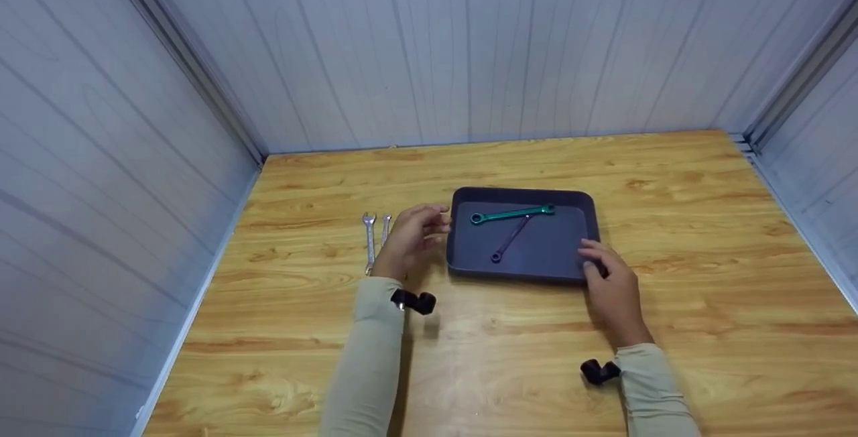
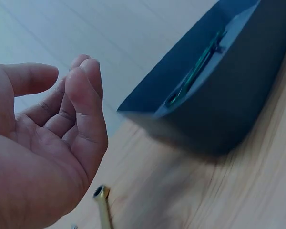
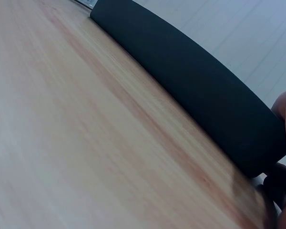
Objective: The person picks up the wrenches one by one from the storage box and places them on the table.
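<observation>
A dark grey tray (image 1: pixel 536 259) lies on the table with a green combination wrench (image 1: pixel 513 214) and a purple wrench (image 1: pixel 511 239) in it, the green one's open end near the purple one's tip. My right hand (image 1: pixel 615 293) holds the tray's front right corner, fingers over the rim; the right wrist view shows only a part of this hand at the edge. To the left of the tray, my left hand (image 1: pixel 412 239) hovers with loosely bent fingers and nothing in them. In the left wrist view a gap separates it from the tray (image 2: pixel 209 119).
Two silver wrenches (image 1: pixel 370 239) lie left of my left hand, partly hidden by it. Below that hand a gold-coloured wrench (image 2: pixel 103 205) shows in the left wrist view. Panelled walls (image 1: pixel 429 55) bound the wooden table (image 1: pixel 496 370) at the back and sides.
</observation>
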Demonstrator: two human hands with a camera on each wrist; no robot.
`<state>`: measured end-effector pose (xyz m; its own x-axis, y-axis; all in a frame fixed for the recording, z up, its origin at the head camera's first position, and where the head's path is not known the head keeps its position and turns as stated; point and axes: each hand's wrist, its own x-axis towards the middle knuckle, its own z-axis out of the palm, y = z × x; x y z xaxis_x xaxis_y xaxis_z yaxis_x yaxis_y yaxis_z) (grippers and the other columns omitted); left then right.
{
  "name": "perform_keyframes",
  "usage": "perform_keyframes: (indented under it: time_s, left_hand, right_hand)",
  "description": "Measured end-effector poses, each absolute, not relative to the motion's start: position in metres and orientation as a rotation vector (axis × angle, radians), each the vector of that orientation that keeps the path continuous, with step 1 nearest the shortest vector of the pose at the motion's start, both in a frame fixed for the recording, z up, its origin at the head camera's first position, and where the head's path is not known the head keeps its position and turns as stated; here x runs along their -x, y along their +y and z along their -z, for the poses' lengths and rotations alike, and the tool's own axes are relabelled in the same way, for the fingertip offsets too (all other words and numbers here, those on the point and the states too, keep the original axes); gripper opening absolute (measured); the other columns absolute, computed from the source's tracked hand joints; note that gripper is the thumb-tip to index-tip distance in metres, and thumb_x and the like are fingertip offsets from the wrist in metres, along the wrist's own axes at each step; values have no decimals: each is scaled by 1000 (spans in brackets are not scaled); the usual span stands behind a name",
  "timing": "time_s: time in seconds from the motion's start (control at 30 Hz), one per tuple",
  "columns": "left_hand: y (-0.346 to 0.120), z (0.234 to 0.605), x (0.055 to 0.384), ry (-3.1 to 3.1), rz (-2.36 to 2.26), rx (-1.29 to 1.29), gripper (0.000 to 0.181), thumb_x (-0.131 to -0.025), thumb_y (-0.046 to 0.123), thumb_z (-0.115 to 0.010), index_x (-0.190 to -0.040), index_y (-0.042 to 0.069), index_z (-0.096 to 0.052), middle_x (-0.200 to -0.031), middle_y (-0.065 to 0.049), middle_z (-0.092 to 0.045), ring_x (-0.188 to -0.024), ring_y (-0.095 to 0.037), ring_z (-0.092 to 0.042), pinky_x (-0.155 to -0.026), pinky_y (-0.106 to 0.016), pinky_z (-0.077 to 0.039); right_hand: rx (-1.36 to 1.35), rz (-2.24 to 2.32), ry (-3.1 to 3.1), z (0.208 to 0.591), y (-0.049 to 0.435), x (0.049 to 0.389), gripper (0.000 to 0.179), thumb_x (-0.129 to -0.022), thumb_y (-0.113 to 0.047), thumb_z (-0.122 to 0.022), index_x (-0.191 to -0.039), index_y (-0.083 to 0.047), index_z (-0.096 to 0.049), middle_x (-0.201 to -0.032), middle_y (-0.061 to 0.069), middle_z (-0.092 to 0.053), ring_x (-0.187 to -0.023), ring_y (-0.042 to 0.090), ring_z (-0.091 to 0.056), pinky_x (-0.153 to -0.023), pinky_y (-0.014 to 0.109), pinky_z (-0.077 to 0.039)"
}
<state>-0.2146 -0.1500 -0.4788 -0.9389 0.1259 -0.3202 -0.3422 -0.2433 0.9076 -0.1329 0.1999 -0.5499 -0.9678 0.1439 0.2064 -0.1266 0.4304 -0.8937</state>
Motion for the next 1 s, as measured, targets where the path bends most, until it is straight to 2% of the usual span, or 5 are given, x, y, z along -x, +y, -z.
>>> perform_keyframes:
  time_s: [0.23,0.6,0.7,0.9,1.0]
  left_hand:
    - [-128,474,223,1616,-2288,219,23,-98,16,-63,-114,1,-69,-93,-8,-68,-81,-18,-64,-70,-27,-52]
    - [-107,474,230,1653,-2237,224,18,-97,17,-63,-107,4,-72,-89,-8,-69,-76,-17,-65,-69,-30,-56]
    - [-106,474,232,1667,-2212,195,19,-99,18,-62,-109,4,-71,-89,-6,-69,-77,-16,-66,-71,-30,-57]
    - [-101,474,238,1707,-2171,145,39,-99,20,-63,-128,-5,-62,-90,-6,-69,-79,-17,-66,-73,-30,-56]
    - [-96,474,242,1708,-2163,153,38,-99,19,-62,-127,-6,-62,-89,-5,-69,-78,-16,-65,-74,-31,-55]
  right_hand:
    - [-42,-1507,-2433,547,199,138,25,-101,-4,-54,-121,-2,-69,-138,3,-60,-135,24,-46,-110,44,-35]
    - [-5,-1515,-2434,550,198,134,25,-101,-6,-55,-122,-4,-69,-138,-1,-59,-136,20,-46,-111,44,-35]
    - [-6,-1517,-2430,549,197,133,25,-101,-5,-55,-122,-4,-69,-138,-1,-59,-136,20,-46,-111,43,-35]
    - [-15,-1519,-2435,548,196,134,25,-101,-6,-55,-122,-4,-69,-138,-1,-59,-136,20,-46,-111,43,-35]
    - [-18,-1520,-2433,549,196,134,25,-101,-5,-55,-122,-4,-69,-138,0,-59,-136,21,-46,-111,44,-35]
